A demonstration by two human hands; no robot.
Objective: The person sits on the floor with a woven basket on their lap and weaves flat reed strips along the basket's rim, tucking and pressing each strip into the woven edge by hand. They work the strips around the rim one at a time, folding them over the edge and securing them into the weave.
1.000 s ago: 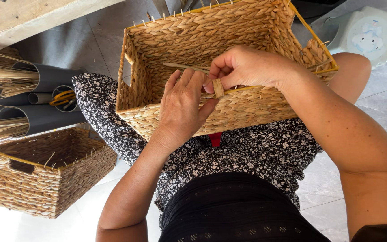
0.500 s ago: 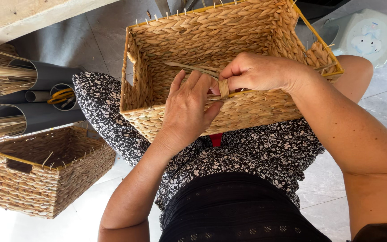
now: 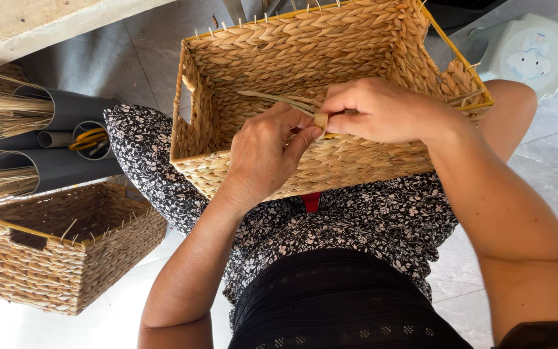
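Observation:
A rectangular woven straw basket [image 3: 305, 58] with a yellow wire rim rests on my lap, its opening facing me. My right hand [image 3: 382, 110] is closed on a flat straw strand [image 3: 321, 120] at the near rim, pulling it tight. My left hand [image 3: 266, 152] presses against the near wall just beside it, thumb and fingers touching the same strand. Loose strand ends [image 3: 272, 98] lie across the inside of the basket.
A second woven basket [image 3: 53, 249] stands on the floor at the left. Grey tubes [image 3: 66, 139] holding dry straw and yellow wire lie behind it. A pale plastic stool [image 3: 531, 52] is at the top right; a wooden plank [image 3: 40, 22] at the top left.
My right hand has slid a little to the right along the rim with the strand. The left hand followed and stays pressed on the wall.

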